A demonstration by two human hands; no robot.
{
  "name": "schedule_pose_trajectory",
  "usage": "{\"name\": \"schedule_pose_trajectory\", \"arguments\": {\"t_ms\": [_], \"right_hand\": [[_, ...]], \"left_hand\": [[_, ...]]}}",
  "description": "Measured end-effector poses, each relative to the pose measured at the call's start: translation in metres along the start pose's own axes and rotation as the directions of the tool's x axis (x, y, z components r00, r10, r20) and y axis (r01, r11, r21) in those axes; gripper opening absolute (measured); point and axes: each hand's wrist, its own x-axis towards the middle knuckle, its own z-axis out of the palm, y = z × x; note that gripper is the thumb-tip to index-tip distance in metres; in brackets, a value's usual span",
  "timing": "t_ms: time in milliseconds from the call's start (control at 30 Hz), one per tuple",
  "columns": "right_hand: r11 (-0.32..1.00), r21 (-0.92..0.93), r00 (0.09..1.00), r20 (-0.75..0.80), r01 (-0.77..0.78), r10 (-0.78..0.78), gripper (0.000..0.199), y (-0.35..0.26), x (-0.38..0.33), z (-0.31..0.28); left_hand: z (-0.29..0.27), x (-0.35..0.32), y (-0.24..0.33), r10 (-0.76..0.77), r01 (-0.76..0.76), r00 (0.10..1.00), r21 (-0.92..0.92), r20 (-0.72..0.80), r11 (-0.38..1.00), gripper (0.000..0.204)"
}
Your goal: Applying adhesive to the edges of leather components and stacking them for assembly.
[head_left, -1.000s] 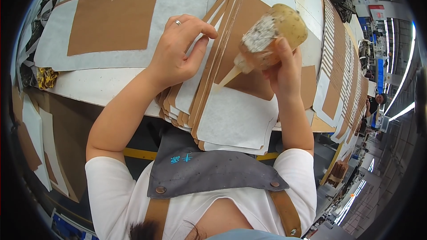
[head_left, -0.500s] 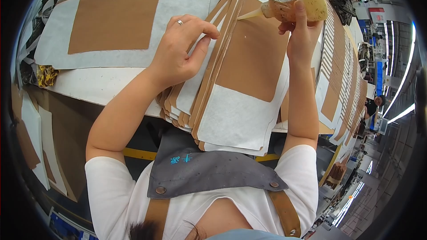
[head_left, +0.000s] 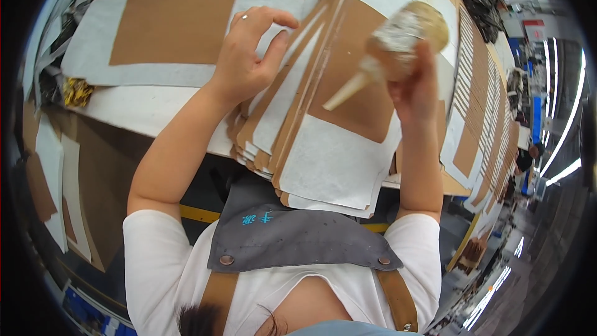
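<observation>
Nearest the camera, the grey apron (head_left: 298, 242) with brown straps lay over white sleeves. Just beyond it, the top white sheet (head_left: 336, 162) of a fanned, overlapping stack projected past the near edge of the bench (head_left: 140, 104); a brown panel (head_left: 356, 74) covered its middle. Right hand (head_left: 411, 84): closed around a translucent yellowish bottle (head_left: 404, 37), blurred, tilted above that panel, its nozzle (head_left: 349, 89) directed down and to the left. Could not tell whether the tip touched the surface. Left hand (head_left: 254, 56): partly open, fingers curled, thumb and forefinger parted, nothing visible in its grasp; poised near the stack's left side. Farther left, a second stack (head_left: 171, 25) of white sheets with brown panels lay on the bench. Toward the far right: fanned sheets (head_left: 463, 143) and black plastic (head_left: 477, 9).
</observation>
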Motion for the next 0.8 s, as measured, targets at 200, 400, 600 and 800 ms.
{"name": "schedule_pose_trajectory", "arguments": {"t_ms": [200, 400, 600, 800], "right_hand": [[0.728, 0.679, 0.953, 0.271, -0.089, -0.136, 0.055, -0.047, 0.000, -0.086], [0.558, 0.811, 0.970, -0.048, 0.177, -0.237, 0.067, -0.061, -0.027, -0.162], [0.643, 0.763, 0.974, 0.091, 0.067, -0.210, 0.058, -0.031, -0.025, -0.163], [0.839, 0.500, 0.977, -0.118, 0.213, -0.178, 0.067, -0.015, -0.052, -0.120]], "left_hand": [[-0.054, -0.009, -0.015, 0.014, 0.059, 0.920, 0.176, -0.391, 0.983, 0.032], [-0.211, -0.092, -0.059, 0.142, 0.628, 0.714, 0.716, -0.686, 0.305, 0.056], [-0.246, -0.141, -0.080, -0.329, 0.842, 0.540, 0.491, -0.775, 0.225, 0.055], [-0.159, -0.074, 0.036, -0.519, 0.368, 0.480, -0.375, -0.707, 0.851, 0.035]]}}
